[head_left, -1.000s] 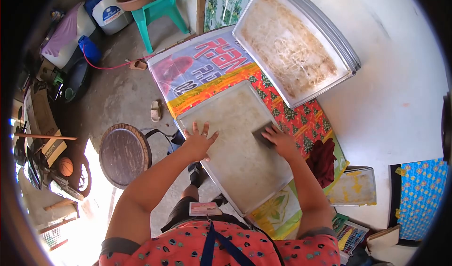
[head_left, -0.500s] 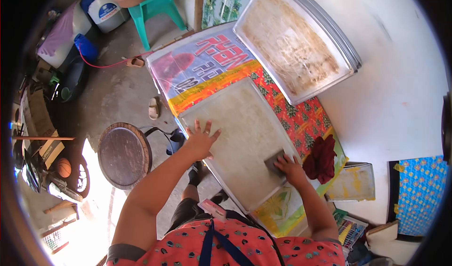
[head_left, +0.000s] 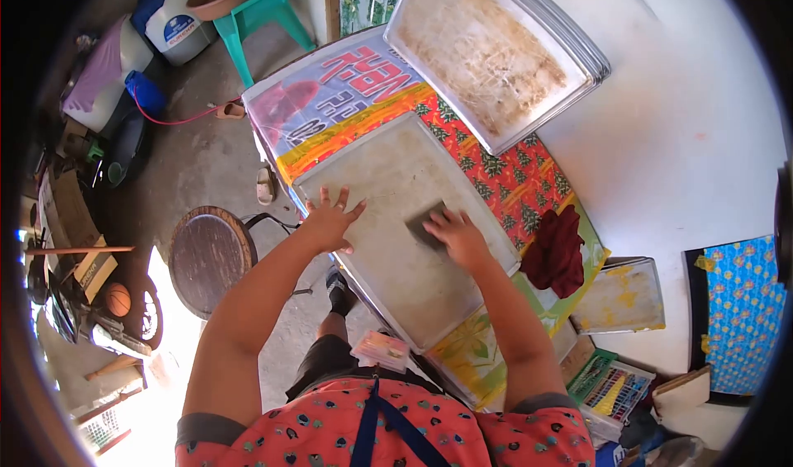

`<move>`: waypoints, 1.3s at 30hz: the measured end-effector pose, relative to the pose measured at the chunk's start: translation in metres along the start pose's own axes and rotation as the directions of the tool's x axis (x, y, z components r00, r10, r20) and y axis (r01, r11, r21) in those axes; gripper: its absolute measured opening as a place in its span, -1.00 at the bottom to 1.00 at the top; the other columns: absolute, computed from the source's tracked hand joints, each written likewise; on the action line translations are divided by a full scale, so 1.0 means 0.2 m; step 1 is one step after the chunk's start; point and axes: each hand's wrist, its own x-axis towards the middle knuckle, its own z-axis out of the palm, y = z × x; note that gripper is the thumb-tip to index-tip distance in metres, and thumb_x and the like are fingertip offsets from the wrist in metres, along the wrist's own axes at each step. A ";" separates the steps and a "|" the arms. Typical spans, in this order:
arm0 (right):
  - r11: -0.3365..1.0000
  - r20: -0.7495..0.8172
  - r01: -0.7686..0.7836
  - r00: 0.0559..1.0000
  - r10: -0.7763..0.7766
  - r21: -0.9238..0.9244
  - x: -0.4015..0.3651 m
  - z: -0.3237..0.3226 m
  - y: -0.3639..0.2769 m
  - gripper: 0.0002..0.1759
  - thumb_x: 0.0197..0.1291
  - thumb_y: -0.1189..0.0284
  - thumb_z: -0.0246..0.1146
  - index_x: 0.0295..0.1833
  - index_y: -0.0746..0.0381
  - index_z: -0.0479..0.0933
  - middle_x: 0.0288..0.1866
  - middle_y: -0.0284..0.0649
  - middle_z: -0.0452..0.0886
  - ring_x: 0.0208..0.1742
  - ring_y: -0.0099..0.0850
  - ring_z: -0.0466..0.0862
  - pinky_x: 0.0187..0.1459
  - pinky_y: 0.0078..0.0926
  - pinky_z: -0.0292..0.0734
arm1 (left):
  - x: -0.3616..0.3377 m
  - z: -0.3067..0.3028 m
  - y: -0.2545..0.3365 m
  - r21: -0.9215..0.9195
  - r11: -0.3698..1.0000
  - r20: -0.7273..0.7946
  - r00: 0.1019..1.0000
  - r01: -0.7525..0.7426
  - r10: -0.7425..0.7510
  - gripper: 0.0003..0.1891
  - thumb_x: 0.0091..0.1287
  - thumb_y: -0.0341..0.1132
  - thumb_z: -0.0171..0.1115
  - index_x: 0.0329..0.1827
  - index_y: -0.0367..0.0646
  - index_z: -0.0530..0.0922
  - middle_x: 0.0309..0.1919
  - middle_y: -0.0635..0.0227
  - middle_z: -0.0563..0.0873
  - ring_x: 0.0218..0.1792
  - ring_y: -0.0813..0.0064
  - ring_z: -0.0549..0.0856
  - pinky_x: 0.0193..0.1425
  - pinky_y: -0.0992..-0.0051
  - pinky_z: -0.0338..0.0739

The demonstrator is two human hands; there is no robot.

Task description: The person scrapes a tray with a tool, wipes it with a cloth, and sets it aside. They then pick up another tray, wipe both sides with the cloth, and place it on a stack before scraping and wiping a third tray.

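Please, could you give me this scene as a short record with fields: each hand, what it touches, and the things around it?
Left hand: open, fingers spread, flat on the left edge of the large tray
Right hand: holds a dark pad against the tray's surface
Tray surface: pale, dull, smeared
Farther back: stained tray stack
Right of the tray: dark red cloth, lying on the patterned table cover
On the floor, left: round stool

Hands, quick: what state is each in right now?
Left hand: open, fingers spread flat on the metal tray.
Right hand: holding a dark scouring pad against the tray.
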 end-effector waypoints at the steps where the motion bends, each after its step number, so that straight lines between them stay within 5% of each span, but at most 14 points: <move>1: 1.000 -0.002 0.003 1.000 -0.003 0.009 -0.22 0.06 -0.01 -0.36 0.01 0.61 0.12 0.27 -0.08 0.43 0.39 -0.35 0.36 0.42 -0.27 0.31 0.39 -0.02 0.15 | 0.00 0.00 0.00 -0.007 1.000 -0.007 1.000 -0.003 0.003 0.09 -0.07 0.00 0.50 0.53 0.30 -0.02 0.53 0.07 -0.15 0.44 -0.37 -0.12 0.31 -0.41 0.02; 6: 0.995 0.218 -0.096 0.971 0.096 -0.013 -0.81 0.03 -0.14 -0.35 0.05 0.54 0.11 0.31 -0.15 0.39 0.38 -0.37 0.36 0.44 -0.24 0.29 0.39 0.04 0.14 | -0.01 0.02 0.00 -0.006 1.000 -0.012 1.000 0.005 -0.005 0.09 -0.07 0.00 0.51 0.53 0.30 -0.02 0.53 0.06 -0.14 0.44 -0.38 -0.11 0.31 -0.41 0.03; 12: 0.963 -0.222 -0.261 0.945 0.241 -0.064 0.10 0.10 -0.08 -0.46 0.14 0.48 0.04 0.30 0.08 0.37 0.33 -0.06 0.40 0.30 -0.07 0.45 0.31 0.02 0.26 | 0.00 0.05 0.00 -0.002 1.000 -0.023 1.000 -0.003 0.003 0.09 -0.08 0.02 0.50 0.53 0.31 -0.01 0.52 0.05 -0.14 0.44 -0.38 -0.12 0.31 -0.39 0.06; 18: 0.989 -0.120 -0.140 0.984 0.134 -0.039 -0.12 0.24 -0.59 -0.47 0.19 0.49 -0.03 0.31 0.34 0.28 0.25 0.22 0.40 0.12 0.10 0.54 0.13 0.01 0.46 | 0.01 0.05 -0.03 0.035 0.999 -0.050 0.999 -0.018 0.020 0.10 -0.07 0.08 0.48 0.53 0.31 -0.03 0.52 0.04 -0.13 0.44 -0.38 -0.10 0.31 -0.36 0.10; 20: 0.848 -0.161 -0.530 0.835 0.526 0.023 -0.04 0.17 -0.29 -0.51 0.20 0.49 -0.01 0.25 0.43 0.30 0.17 0.20 0.45 -0.04 0.08 0.59 -0.05 -0.02 0.55 | 0.00 0.06 -0.03 0.037 0.999 -0.063 0.998 -0.021 0.023 0.11 -0.07 0.08 0.48 0.53 0.30 -0.04 0.52 0.04 -0.13 0.44 -0.37 -0.09 0.31 -0.35 0.11; 22: 0.775 -0.132 -0.620 0.784 0.607 -0.123 0.07 0.14 -0.21 -0.52 0.18 0.48 0.02 0.21 0.46 0.34 0.15 0.25 0.45 -0.04 0.08 0.59 -0.05 -0.03 0.55 | 0.00 0.06 -0.01 0.050 0.999 -0.035 0.999 -0.018 0.020 0.11 -0.08 0.09 0.48 0.53 0.30 -0.04 0.52 0.04 -0.12 0.44 -0.37 -0.08 0.31 -0.34 0.13; 24: 0.874 -0.196 -0.389 0.918 0.344 -0.291 0.12 0.15 -0.52 -0.49 0.17 0.44 0.04 0.21 0.48 0.35 0.10 0.28 0.47 -0.07 0.08 0.60 -0.05 -0.05 0.56 | 0.01 0.02 -0.02 0.055 0.998 -0.039 0.999 -0.014 0.017 0.12 -0.08 0.10 0.48 0.54 0.27 -0.05 0.52 0.03 -0.12 0.44 -0.35 -0.07 0.32 -0.32 0.13; 25: 0.928 0.011 -0.235 0.969 0.248 -0.289 0.10 0.16 -0.67 -0.45 0.14 0.41 0.07 0.22 0.51 0.33 0.09 0.30 0.47 -0.07 0.10 0.59 -0.03 -0.10 0.55 | -0.01 0.01 -0.01 0.042 0.999 -0.034 0.999 -0.016 0.018 0.13 -0.08 0.10 0.48 0.54 0.25 -0.06 0.52 0.03 -0.11 0.45 -0.34 -0.07 0.33 -0.31 0.11; 28: 0.864 -0.291 -0.429 0.889 0.353 -0.263 0.23 0.18 -0.40 -0.45 0.11 0.42 0.08 0.21 0.50 0.33 0.07 0.27 0.50 -0.05 0.05 0.61 -0.10 -0.15 0.59 | -0.03 0.05 -0.09 -0.019 1.000 -0.115 0.993 0.004 -0.006 0.16 -0.09 0.11 0.48 0.54 0.09 -0.06 0.51 -0.03 -0.12 0.47 -0.27 -0.08 0.38 -0.28 0.01; 30: 0.846 -0.097 -0.506 0.862 0.497 -0.168 0.33 0.09 -0.31 -0.43 0.12 0.45 0.07 0.23 0.53 0.30 0.10 0.33 0.45 0.02 0.11 0.57 0.01 -0.03 0.53 | -0.05 0.05 -0.16 -0.056 0.996 -0.180 0.980 0.073 -0.082 0.18 -0.09 0.15 0.47 0.53 -0.05 -0.07 0.50 -0.10 -0.13 0.49 -0.20 -0.10 0.41 -0.25 -0.06; 33: 0.925 0.095 -0.137 0.979 0.182 -0.355 0.38 0.00 -0.79 -0.50 0.16 0.49 0.01 0.19 0.56 0.31 0.14 0.36 0.41 0.05 0.12 0.54 0.06 -0.03 0.50 | -0.09 0.05 -0.22 -0.104 0.978 -0.205 0.959 0.179 -0.197 0.23 -0.09 0.22 0.43 0.51 -0.22 -0.10 0.48 -0.22 -0.16 0.51 -0.12 -0.15 0.43 -0.22 -0.15; 36: 0.944 -0.200 -0.254 0.956 0.213 -0.211 0.48 0.08 -0.67 -0.50 0.16 0.50 0.01 0.19 0.58 0.30 0.10 0.33 0.43 0.01 0.11 0.56 0.05 -0.02 0.51 | -0.08 0.12 -0.26 -0.142 0.978 -0.200 0.963 0.153 -0.180 0.25 -0.09 0.26 0.39 0.50 -0.30 -0.11 0.47 -0.27 -0.18 0.51 -0.11 -0.19 0.43 -0.22 -0.18; 37: 0.860 -0.147 -0.494 0.867 0.477 -0.128 0.56 0.14 -0.44 -0.44 0.13 0.47 0.06 0.23 0.57 0.26 0.03 0.28 0.47 -0.02 0.08 0.58 0.03 -0.05 0.53 | -0.08 0.14 -0.27 -0.143 0.980 -0.217 0.961 0.141 -0.170 0.25 -0.09 0.27 0.39 0.50 -0.31 -0.11 0.47 -0.26 -0.18 0.51 -0.11 -0.19 0.43 -0.22 -0.17; 39: 0.838 -0.077 -0.516 0.856 0.511 -0.179 0.60 0.10 -0.46 -0.44 0.15 0.44 0.04 0.23 0.56 0.27 0.06 0.34 0.45 0.00 0.05 0.57 0.03 -0.13 0.50 | -0.07 0.13 -0.28 -0.158 0.980 -0.253 0.954 0.122 -0.160 0.24 -0.08 0.26 0.39 0.50 -0.31 -0.10 0.47 -0.25 -0.18 0.51 -0.11 -0.18 0.42 -0.24 -0.15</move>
